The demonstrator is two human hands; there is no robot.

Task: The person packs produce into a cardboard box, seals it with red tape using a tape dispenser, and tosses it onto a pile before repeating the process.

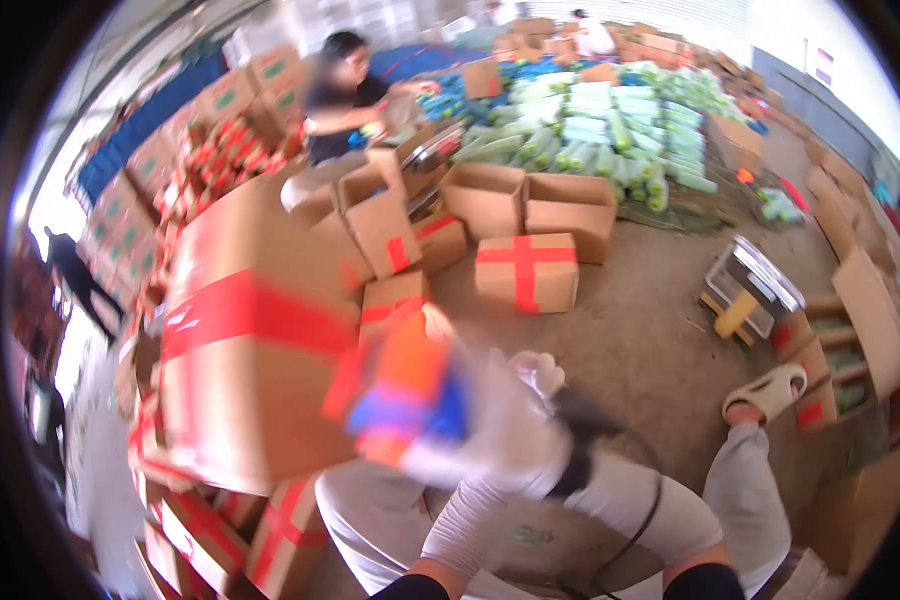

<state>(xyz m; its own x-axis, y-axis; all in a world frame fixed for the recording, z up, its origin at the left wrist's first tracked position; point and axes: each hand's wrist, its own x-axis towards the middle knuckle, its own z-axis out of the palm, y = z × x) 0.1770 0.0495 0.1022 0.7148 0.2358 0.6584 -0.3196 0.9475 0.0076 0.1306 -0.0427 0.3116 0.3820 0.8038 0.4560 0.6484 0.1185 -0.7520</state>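
A large cardboard box [205, 400] with red tape round it stands tilted at my left, blurred by motion. My right hand [500, 425], in a white glove and smeared by motion, grips an orange and blue tape dispenser [410, 390]. Red tape [344, 382] reaches from the dispenser to the side of the box. My left forearm passes under the right one. Beyond the right hand shows my left hand [540, 374], also gloved, its fingers loosely curled and apart with nothing visible in them. A black band [574, 470] with a cable is on my right wrist.
Taped box [526, 275] and open boxes [570, 210] stand ahead. A scale [750, 290] is on the floor at right, near an open box of green produce [840, 365]. Wrapped green vegetables [610, 130] are heaped behind. A person [345, 110] works at the back left.
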